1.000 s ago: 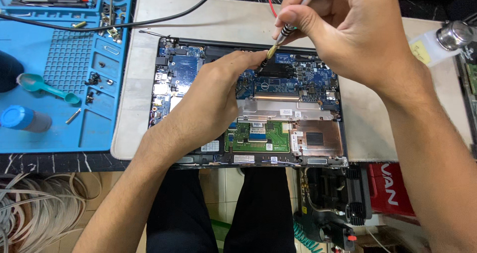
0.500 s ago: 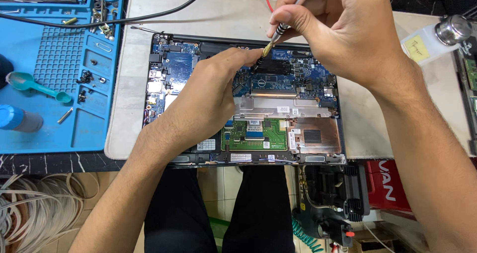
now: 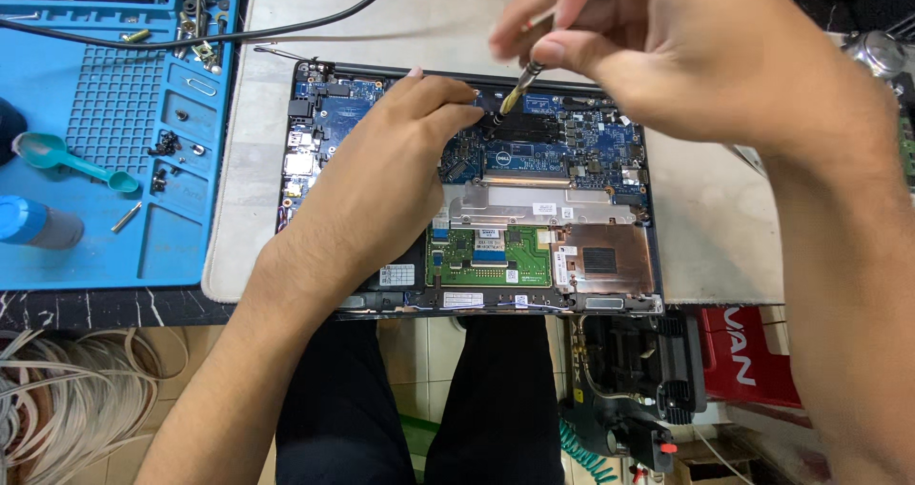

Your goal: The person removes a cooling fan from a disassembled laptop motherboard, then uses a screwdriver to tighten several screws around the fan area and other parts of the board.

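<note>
Laptop (image 3: 534,228), opened with its back cover off and blue circuit board showing, is lying on a pale grey mat (image 3: 286,28) on the surface; the right hand (image 3: 667,56) is gripping a thin screwdriver (image 3: 519,90) between thumb and fingers, its tip touching the board near the top edge. The left hand (image 3: 381,180) is resting flat on the board — fingers loosely curled, holding nothing, fingertips just beside the screwdriver tip. To the left, a blue work mat (image 3: 105,171) is carrying small screws (image 3: 167,147), a teal scoop (image 3: 67,161) and a blue-capped bottle (image 3: 38,223); a black cable (image 3: 286,30) is running across both mats. White cables (image 3: 57,399) are lying coiled on the floor below.
</note>
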